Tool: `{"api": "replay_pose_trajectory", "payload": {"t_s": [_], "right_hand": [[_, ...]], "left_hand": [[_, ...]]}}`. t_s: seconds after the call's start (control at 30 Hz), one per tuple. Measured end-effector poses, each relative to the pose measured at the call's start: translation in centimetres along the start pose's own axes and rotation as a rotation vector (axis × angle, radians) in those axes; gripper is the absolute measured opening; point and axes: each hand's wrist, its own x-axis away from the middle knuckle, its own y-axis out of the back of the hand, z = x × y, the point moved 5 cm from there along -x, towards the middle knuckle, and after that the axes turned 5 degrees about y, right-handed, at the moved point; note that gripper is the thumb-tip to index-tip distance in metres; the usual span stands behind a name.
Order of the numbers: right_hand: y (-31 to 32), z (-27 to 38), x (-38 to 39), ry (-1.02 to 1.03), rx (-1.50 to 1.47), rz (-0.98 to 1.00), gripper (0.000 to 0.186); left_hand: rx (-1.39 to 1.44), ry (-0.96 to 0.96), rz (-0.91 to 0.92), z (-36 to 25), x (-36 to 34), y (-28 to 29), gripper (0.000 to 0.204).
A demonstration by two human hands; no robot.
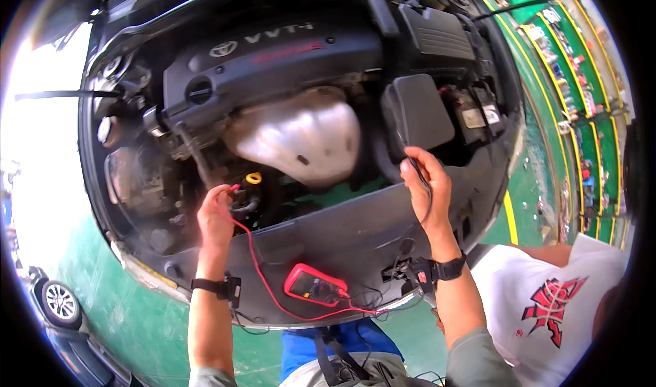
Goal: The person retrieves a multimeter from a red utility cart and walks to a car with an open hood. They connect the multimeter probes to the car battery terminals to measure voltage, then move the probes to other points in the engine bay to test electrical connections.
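My left hand [214,217] pinches a red test probe [234,188] over the front left of the engine bay, close to a yellow dipstick ring [253,178]. A red lead runs from it to a red-cased multimeter [316,284] lying on the dark front panel [355,243]. In my right hand [432,185] is a black test probe [402,141], pointing up beside a dark box cover [422,110]; its black lead hangs along the palm. I cannot make out whether either tip touches anything. The meter's display is unreadable here.
A black engine cover [273,59] and silver heat shield [301,137] fill the middle of the bay. The battery [473,114] sits at the right. A person in a white shirt [547,312] stands close at my right. Shelves [581,114] and a car [65,319] lie beyond.
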Motion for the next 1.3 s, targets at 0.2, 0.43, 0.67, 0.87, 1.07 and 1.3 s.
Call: {"api": "replay_pose_trajectory", "payload": {"t_s": [0.2, 0.43, 0.67, 0.87, 1.07, 1.3], "right_hand": [[5.6, -3.2, -2.1, -0.015, -0.004, -0.317, 0.027], [18.5, -10.3, -6.0, -0.057, -0.062, -0.679, 0.028], [26.8, -14.1, -14.7, 0.095, -0.007, -0.725, 0.028], [29.0, -17.5, -20.0, -0.094, -0.046, -0.513, 0.049], [30.1, -19.6, -22.5, -0.152, 0.024, -0.457, 0.05], [30.7, -21.9, -23.7, -0.193, 0.014, -0.467, 0.049]], "left_hand": [[0.007, 0.047, -0.004, 0.0, 0.9, -0.2, 0.02], [-0.007, 0.021, -0.003, 0.2, 0.6, -0.6, 0.018], [-0.093, -0.022, -0.023, 1.1, 0.2, -0.2, 0.021], [-0.037, 0.004, -0.041, 1.6, 0.3, 0.0, 0.02], [-0.055, 0.007, -0.057, 2.0, 0.2, 0.1, 0.021], [-0.153, 0.018, -0.076, 1.3, 0.3, 0.1, 0.022]]}}
